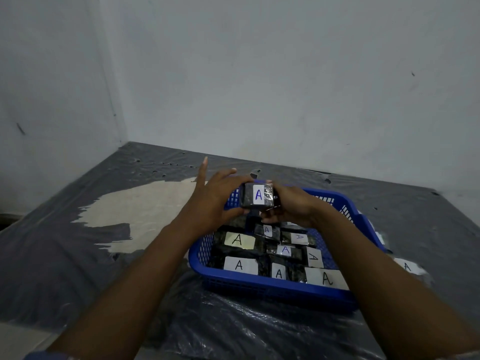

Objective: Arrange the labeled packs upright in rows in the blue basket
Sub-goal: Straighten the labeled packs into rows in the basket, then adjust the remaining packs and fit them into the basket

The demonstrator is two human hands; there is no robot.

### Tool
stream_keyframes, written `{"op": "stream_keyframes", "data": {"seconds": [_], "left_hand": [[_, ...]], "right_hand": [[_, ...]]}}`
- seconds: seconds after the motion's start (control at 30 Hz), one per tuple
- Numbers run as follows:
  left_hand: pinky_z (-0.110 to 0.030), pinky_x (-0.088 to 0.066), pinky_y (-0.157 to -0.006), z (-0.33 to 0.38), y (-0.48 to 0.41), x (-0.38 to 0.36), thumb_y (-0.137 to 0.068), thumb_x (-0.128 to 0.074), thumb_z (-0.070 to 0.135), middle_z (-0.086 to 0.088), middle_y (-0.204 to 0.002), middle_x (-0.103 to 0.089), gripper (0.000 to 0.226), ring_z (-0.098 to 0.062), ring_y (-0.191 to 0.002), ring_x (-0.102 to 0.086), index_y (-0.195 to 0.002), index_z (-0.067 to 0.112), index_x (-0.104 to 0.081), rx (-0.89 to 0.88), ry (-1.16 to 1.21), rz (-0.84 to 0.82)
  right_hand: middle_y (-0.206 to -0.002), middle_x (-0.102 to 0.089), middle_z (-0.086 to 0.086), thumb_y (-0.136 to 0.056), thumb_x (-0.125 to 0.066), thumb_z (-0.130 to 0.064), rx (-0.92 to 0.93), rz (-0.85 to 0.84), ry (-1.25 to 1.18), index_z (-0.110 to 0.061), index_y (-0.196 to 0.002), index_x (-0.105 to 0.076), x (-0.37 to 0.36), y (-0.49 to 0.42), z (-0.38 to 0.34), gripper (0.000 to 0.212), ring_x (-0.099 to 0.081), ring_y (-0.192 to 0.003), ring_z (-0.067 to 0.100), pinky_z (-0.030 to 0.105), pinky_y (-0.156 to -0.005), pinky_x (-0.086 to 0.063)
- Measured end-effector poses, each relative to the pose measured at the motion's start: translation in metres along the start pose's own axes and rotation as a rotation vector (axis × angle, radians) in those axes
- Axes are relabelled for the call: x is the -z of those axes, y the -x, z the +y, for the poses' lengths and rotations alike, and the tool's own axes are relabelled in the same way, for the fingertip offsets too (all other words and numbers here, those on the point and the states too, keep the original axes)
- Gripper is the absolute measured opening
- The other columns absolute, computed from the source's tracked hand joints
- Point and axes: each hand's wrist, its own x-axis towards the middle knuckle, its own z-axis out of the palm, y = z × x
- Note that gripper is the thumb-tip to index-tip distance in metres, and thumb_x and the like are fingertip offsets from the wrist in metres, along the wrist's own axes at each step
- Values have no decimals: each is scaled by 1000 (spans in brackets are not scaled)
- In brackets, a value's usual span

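Between the fingertips [268,182] sits a small black plastic-wrapped pack [258,195], white label, blue letter A. Below the fingers, the blue plastic mesh basket [262,284] shows black packs with white labels, mostly black A's. Underneath, grey plastic sheeting [91,242], one pale beige patch.

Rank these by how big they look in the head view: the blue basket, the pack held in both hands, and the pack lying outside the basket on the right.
1. blue basket, clearly largest.
2. held pack and outside pack: unsure; the outside one is partly hidden by the right forearm.
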Motion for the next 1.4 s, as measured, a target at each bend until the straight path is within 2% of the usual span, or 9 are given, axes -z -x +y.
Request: {"op": "stream_keyframes", "data": {"seconds": [0.17, 0.3, 0.4, 0.47, 0.6, 0.73, 1.07, 1.2, 1.4], "left_hand": [[-56, 10, -118, -10, -8, 9, -80, -67, 55, 6, -136, -58, 65, -17, -134, -45, -138, 32, -47, 76, 19, -81], [-52, 3, -121, -13, -16, 14, -82, -67, 53, 7, -133, -60, 58, -17, -130, -47, -133, 32, -51, 138, 132, -163], [-47, -15, -119, -12, -13, 11, -85, -68, 47, 2, -142, -53, 68, -19, -132, -46, -143, 22, -42, 228, 225, -182], [-34, -37, -99, -11, -8, 6, -92, -63, 38, -5, -143, -52, 68, -20, -122, -53, -147, 14, -30, 410, 306, -158], [-29, -36, -90, -7, 5, -9, -104, -38, 30, -14, -146, -48, 56, -28, -126, -51, -153, 8, -22, 762, 436, -127], [-28, -40, -87, -5, 8, -16, -105, -33, 26, -13, -131, -61, 40, -26, -113, -59, -138, 10, -50, 731, 384, -45], [-26, -38, -84, -2, 11, -19, -106, -33, 26, -13, -129, -63, 39, -26, -113, -60, -137, 8, -50, 713, 283, 12], [-26, -39, -83, -2, 11, -20, -105, -34, 25, -14, -127, -63, 38, -27, -112, -60, -134, 8, -52, 717, 287, 28], [-25, -38, -81, 1, 11, -19, -105, -35, 25, -14, -126, -64, 37, -27, -111, -60, -133, 7, -53, 734, 306, 31]], "right_hand": [[-123, -60, -6, -100, -46, -49, 549, 233, 522, -25, -129, -53, 6, 7, 6, 39, -61, -113, 15, 35, -89, -56], [-129, -61, -10, -87, -72, -40, 864, 159, 830, -29, -134, -54, 7, 10, 3, 51, -58, -114, 5, 23, -92, -50], [-124, -65, -6, -86, -75, -38, 820, 207, 870, -26, -132, -58, 5, 3, -3, 50, -60, -109, 9, 26, -91, -51], [-121, -66, -3, -85, -76, -36, 758, 261, 893, -24, -130, -60, 2, -4, -3, 49, -61, -105, 12, 32, -92, -53], [-112, -66, -1, -83, -78, -34, 670, 323, 951, -22, -124, -60, -16, -20, 4, 46, -60, -96, 12, 31, -86, -54], [-119, -63, 3, -82, -77, -33, 585, 323, 1036, -21, -123, -57, -36, -34, 9, 47, -60, -99, 18, 28, -82, -48], [-122, -53, 4, -89, -69, -41, 518, 203, 1111, -18, -119, -57, -38, -35, 12, 40, -55, -102, 19, 32, -90, -49], [-104, -58, -5, -83, -76, -40, 678, 236, 1136, -24, -103, -64, -30, -24, 9, 29, -55, -90, 12, 26, -76, -46], [-102, -72, 0, -83, -73, -49, 548, 97, 1342, -16, -113, -72, -34, -20, 7, 45, -62, -83, 13, 28, -73, -51]]}}
